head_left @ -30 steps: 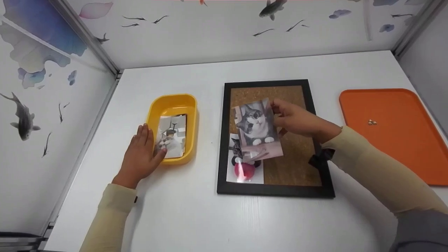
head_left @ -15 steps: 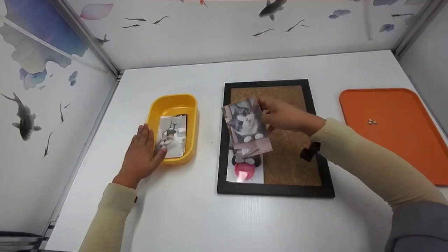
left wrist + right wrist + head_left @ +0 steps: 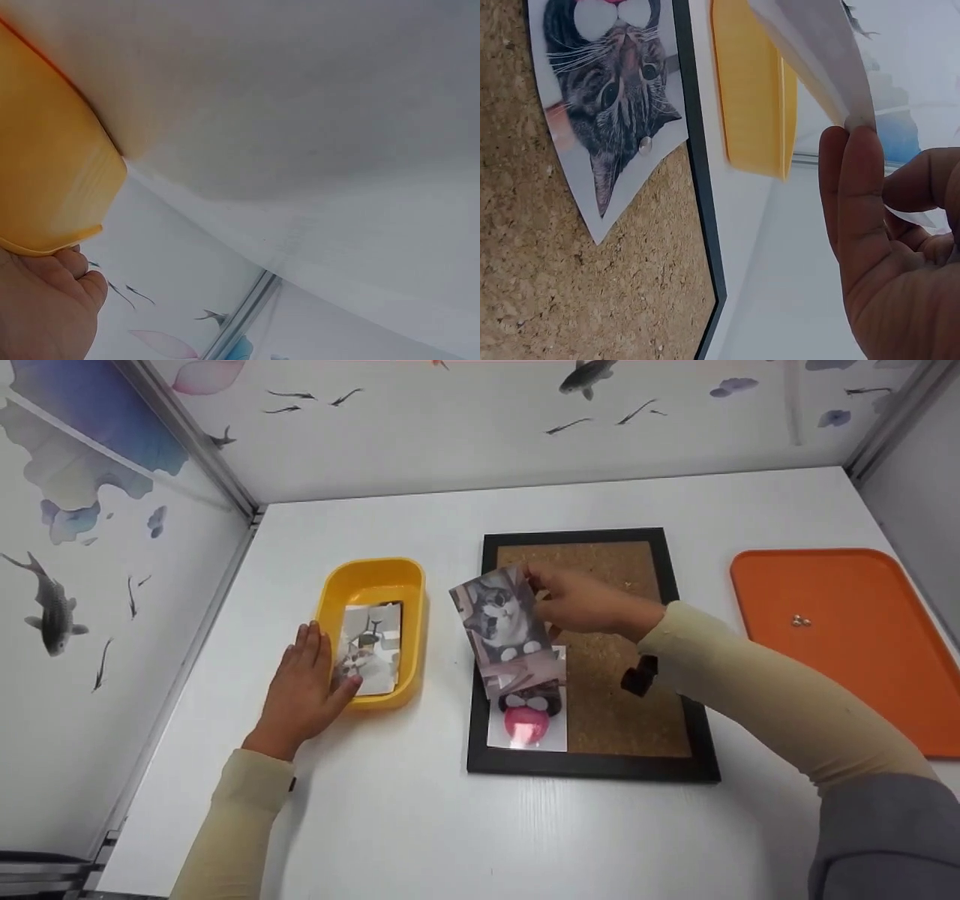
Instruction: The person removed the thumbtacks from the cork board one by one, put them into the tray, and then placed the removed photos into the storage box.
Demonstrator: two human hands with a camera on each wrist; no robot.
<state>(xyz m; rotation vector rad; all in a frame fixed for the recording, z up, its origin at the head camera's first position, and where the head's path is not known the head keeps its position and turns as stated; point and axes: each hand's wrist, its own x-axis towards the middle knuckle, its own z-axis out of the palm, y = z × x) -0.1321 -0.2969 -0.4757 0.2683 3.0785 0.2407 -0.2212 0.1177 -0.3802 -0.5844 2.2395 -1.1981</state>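
Observation:
My right hand pinches a cat photo by its upper right edge. The photo hangs tilted over the left side of a black-framed cork board. Beneath it, another cat photo with a pink ball lies at the board's lower left, partly covered; the right wrist view shows a silver pushpin in it. My left hand rests on the left rim of a yellow basket, fingers straight, thumb over the rim. Inside the basket lie photos, a white-toned one on top.
An orange tray at the right bears several small silvery pins. A strip of white table separates basket and board. Printed wall panels stand behind and at the sides.
My right hand has carried the cat photo leftward across the board, so its left part now reaches past the frame. My left hand has stayed on the basket.

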